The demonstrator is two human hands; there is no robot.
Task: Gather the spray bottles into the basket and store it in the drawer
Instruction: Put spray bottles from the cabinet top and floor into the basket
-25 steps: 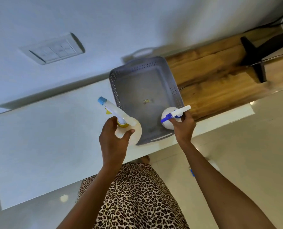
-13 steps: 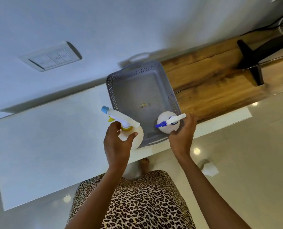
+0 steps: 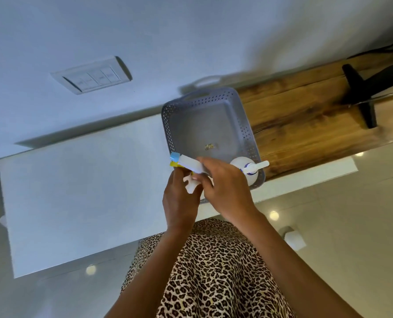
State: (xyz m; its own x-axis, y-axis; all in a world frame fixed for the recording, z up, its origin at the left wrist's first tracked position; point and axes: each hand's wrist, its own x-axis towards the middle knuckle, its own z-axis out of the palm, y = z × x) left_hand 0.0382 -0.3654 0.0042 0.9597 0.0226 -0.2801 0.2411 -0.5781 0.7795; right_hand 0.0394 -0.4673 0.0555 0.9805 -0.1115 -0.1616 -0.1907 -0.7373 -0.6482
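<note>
A grey perforated basket [image 3: 166, 125] sits on the counter where the white top meets the wood. One white spray bottle with a blue collar [image 3: 242, 165] stands inside the basket at its near right corner, with no hand on it. A second white spray bottle with a light blue nozzle and yellow trigger [image 3: 186, 162] is held over the basket's near left corner. My left hand [image 3: 180, 203] grips its body from below. My right hand [image 3: 226, 188] curls over its sprayer head and hides most of the bottle.
A small yellowish scrap [image 3: 210, 146] lies on the basket floor. The white counter [image 3: 81, 191] stretches left, the wooden top [image 3: 305, 125] right, with a black stand [image 3: 360, 99] on it. A wall switch plate [image 3: 92, 76] is behind. A white object [image 3: 294, 239] lies on the floor.
My right hand let go of the blue-collared bottle, which now stands in the basket, and moved left onto the head of the bottle that my left hand holds.
</note>
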